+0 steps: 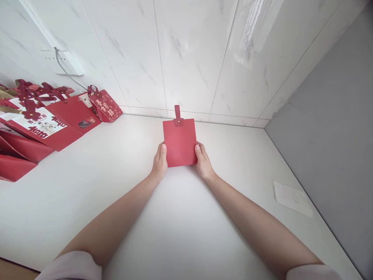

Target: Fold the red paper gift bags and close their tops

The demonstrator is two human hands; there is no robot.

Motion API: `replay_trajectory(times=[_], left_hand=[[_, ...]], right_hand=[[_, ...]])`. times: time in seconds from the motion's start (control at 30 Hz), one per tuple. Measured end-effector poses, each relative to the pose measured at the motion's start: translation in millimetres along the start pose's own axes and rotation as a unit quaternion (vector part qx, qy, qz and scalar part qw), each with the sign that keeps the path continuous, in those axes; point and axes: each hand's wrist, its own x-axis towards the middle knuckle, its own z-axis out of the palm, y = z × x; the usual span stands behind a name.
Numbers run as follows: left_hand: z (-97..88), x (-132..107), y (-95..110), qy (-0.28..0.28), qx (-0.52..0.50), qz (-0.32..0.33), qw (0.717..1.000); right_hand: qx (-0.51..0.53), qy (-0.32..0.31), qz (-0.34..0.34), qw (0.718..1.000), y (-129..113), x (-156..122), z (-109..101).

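Observation:
A plain red gift bag [180, 144] is held upright over the white tabletop, near the wall. From its top edge rises a dark red strap handle [177, 112] with a flower-shaped tab and a small gold stud. My left hand [160, 158] grips the bag's left side, thumb on the front face. On the opposite side my right hand [203, 159] clasps the edge the same way, thumb also in front. The fingers behind the bag are mostly hidden.
Several red gift bags [68, 112] crowd the table's left end, some with printed fronts. A grey cable [62, 68] runs from a wall socket [68, 63] behind them. White tiles back the table [186, 225]; a grey panel [329, 128] borders the right. A pale rectangular patch [293, 198] lies near it.

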Motion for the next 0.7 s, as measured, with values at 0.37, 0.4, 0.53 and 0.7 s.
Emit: replay_trajectory(times=[0.37,0.4,0.53,0.7], left_hand=[[-1.5,-0.6,-1.4,0.000,-0.009,0.013,1.000],[-1.5,-0.9,-1.1,-0.003,-0.012,0.010,1.000],[-0.9,-2.3,-2.4,-0.014,-0.029,0.002,0.999],[1.1,-5.3,-3.9,-0.012,-0.017,0.010,1.000]], right_hand=[[0.006,-0.005,-0.002,1.000,0.5,1.9,-1.7],[0.011,-0.005,-0.003,1.000,0.9,2.4,-1.9],[0.020,0.002,-0.007,1.000,2.1,4.0,-2.8],[0.008,0.022,0.001,1.000,-0.3,2.1,-3.0]])
